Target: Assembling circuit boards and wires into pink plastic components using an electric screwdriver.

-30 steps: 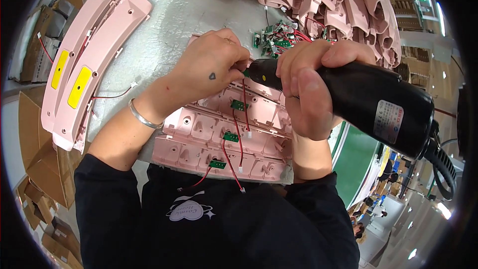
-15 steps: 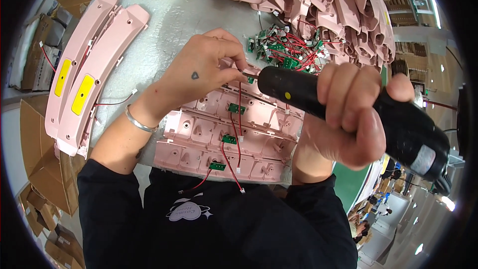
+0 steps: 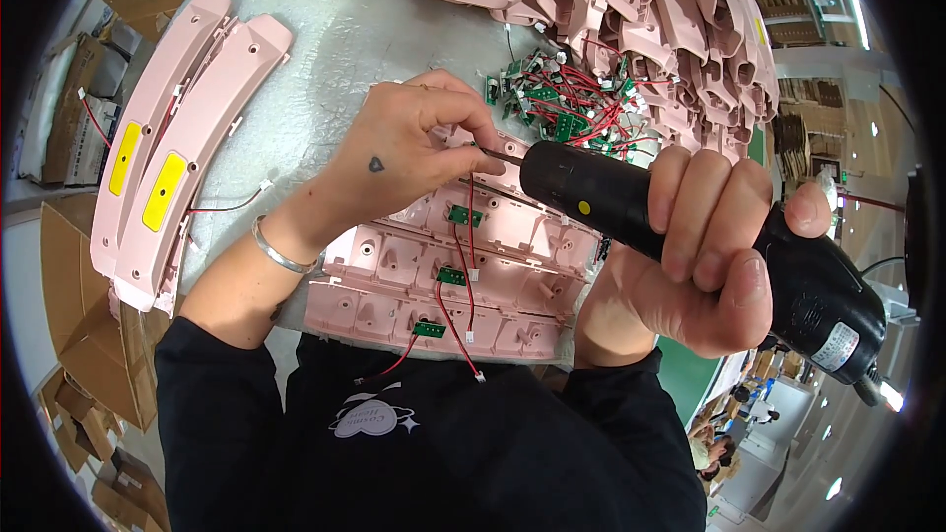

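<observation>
My right hand (image 3: 714, 246) is wrapped around a black electric screwdriver (image 3: 591, 192), held at a slant with its thin bit toward the left. My left hand (image 3: 419, 133) is closed in a pinch at the bit's tip, the thumb and forefinger hiding whatever small thing may be between them. Below the hands lie several pink plastic housings (image 3: 532, 232), side by side with their inner sides up. Small green circuit boards (image 3: 465, 216) sit in them, and red and black wires (image 3: 460, 335) with white plugs trail toward me.
Beyond the screwdriver lies a heap of green boards with wires (image 3: 572, 103). Pink housings are piled high (image 3: 680, 49) at the far right. Two curved pink covers (image 3: 197, 138) with yellow stickers rest at the left, beside a cardboard box (image 3: 94, 305). A cord (image 3: 880, 266) runs near the screwdriver's rear.
The screwdriver and my right hand have shifted slightly right and toward me. My left hand has moved a little nearer to me, still pinched at the bit's tip.
</observation>
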`<state>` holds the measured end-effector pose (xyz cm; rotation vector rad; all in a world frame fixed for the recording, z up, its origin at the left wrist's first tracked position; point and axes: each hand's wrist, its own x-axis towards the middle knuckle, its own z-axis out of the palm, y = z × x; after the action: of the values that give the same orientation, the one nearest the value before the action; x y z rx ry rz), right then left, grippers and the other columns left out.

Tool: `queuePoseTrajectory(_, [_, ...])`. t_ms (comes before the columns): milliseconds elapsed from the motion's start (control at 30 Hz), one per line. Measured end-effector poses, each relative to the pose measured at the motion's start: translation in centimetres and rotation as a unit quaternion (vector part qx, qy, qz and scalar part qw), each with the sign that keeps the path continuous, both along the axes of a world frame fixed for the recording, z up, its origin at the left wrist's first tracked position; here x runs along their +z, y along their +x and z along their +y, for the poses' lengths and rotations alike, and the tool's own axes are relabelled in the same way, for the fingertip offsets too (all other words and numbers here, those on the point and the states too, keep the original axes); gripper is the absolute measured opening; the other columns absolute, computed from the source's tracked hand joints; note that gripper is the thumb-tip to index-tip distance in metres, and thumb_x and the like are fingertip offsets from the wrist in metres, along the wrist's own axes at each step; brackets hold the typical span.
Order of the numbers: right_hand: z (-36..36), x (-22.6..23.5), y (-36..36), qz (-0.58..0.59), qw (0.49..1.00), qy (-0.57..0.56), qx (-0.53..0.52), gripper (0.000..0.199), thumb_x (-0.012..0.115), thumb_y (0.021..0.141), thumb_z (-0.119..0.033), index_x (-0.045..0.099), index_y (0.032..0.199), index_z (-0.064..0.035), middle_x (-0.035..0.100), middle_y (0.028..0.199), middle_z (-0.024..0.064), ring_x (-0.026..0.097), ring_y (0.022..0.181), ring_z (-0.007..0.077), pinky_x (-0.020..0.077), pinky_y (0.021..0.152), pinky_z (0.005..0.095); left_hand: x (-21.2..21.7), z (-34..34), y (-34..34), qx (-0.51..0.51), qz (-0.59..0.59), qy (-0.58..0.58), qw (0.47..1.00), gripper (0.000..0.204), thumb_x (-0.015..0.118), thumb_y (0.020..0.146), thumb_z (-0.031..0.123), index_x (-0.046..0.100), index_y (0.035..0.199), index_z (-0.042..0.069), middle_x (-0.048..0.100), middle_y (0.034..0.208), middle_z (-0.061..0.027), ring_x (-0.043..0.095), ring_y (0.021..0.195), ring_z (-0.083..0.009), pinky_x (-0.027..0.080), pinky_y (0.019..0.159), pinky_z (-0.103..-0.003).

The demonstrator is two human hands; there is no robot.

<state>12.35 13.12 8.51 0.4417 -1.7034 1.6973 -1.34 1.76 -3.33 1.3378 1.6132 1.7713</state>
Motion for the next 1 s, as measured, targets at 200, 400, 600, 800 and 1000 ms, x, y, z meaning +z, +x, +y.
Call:
queuePoseTrajectory(200, [-0.4,-0.1,0.3,-0.005,1.0,0.027,-0.005,0.034,0.053,0.085,-0.012,0.047,0.118,-0.0119,0.044,0.065,-0.0048,0.042,0.053,0.0064,0.0369,0.058,0.0256,-0.2,-0.3,0.1,0.003,0.035,-0.001,0.999,0.014,0.075,0.07,0.005,0.07,0.083,0.003,0.067,0.089,-0.0074,0.065,0.081,-0.017,0.054,0.064,-0.025])
queuePoseTrajectory(400, [-0.3,-3.0,-0.5,-0.037,0.996,-0.05,-0.058,0.043,0.064,0.082,0.0,0.037,0.113,-0.0106,0.055,0.072,0.0071,0.052,0.06,0.0175,0.0469,0.061,0.0346,0.6,0.0,-1.0,0.121,0.25,0.006,0.961,0.031,0.075,0.07,0.009,0.066,0.099,0.005,0.065,0.108,-0.0121,0.065,0.089,-0.0275,0.045,0.097,-0.041])
queuePoseTrajectory(600, [-0.4,-3.8,-0.5,-0.088,0.993,-0.035,-0.068,0.039,0.063,0.083,0.0,0.036,0.11,-0.0101,0.055,0.072,0.0081,0.052,0.061,0.0165,0.0469,0.063,0.034,-1.1,-0.5,-2.3,0.026,0.289,-0.062,0.955,0.028,0.068,0.077,0.009,0.065,0.105,0.006,0.062,0.119,-0.0091,0.049,0.12,-0.0364,0.041,0.099,-0.043])
queuePoseTrajectory(800, [-0.5,-3.9,-0.7,-0.078,0.996,-0.028,-0.044,0.04,0.063,0.082,0.001,0.036,0.11,-0.0093,0.055,0.073,0.0083,0.053,0.063,0.0169,0.0475,0.065,0.0337,-2.1,0.0,-1.0,0.049,0.314,-0.074,0.945,0.023,0.065,0.078,0.007,0.065,0.101,0.009,0.065,0.102,-0.0037,0.057,0.105,-0.0263,0.038,0.101,-0.044])
queuePoseTrajectory(1000, [-1.8,-4.2,-1.4,-0.097,0.988,0.048,-0.107,0.031,0.059,0.079,-0.007,0.038,0.102,-0.0112,0.046,0.061,0.0024,0.043,0.049,0.013,0.0408,0.056,0.0313,-2.3,-0.1,-0.8,0.069,0.305,-0.079,0.947,0.021,0.064,0.079,0.007,0.065,0.1,0.009,0.066,0.099,-0.0036,0.059,0.099,-0.0245,0.039,0.1,-0.044])
